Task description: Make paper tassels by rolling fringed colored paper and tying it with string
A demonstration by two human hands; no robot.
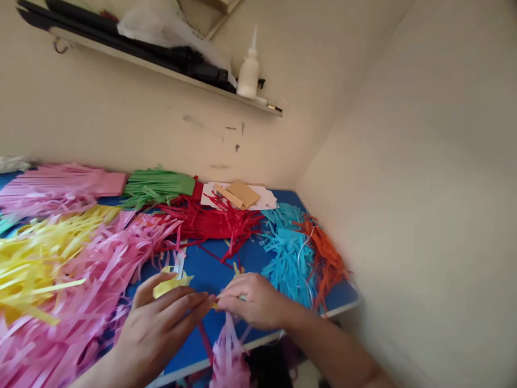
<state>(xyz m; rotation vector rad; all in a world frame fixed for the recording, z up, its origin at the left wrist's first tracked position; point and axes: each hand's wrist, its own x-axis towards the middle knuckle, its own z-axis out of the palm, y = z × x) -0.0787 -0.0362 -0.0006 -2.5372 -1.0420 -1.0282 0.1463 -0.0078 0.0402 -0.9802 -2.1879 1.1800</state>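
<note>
1. We see two bare hands meeting at the lower centre of the frame, fingertips touching, over a blue surface (341, 295) with a pale edge.
2. Our right hand (254, 302) pinches narrowly at a pink paper tassel (229, 355), whose strips hang past the near edge at the bottom centre.
3. Our left hand (157, 323) reaches in from the lower left, fingers drawn close together; we cannot tell whether they grip anything. Yellow paper (173, 283) shows just beside it.
4. To the left of the frame, we find yellow fringe (52, 242) beside a heap of pink fringe (109, 253).
5. Behind the hands, we count green fringe (177, 183), red fringe (210, 223) and brown card (244, 191) on white sheets (264, 198).
6. Right of centre, light-blue fringe (283, 264) lies against orange fringe (327, 253).
7. At the upper left, we spot a wall shelf (161, 71) with a plastic bag (153, 24); a white bottle (248, 75) stands upright near its right end.
</note>
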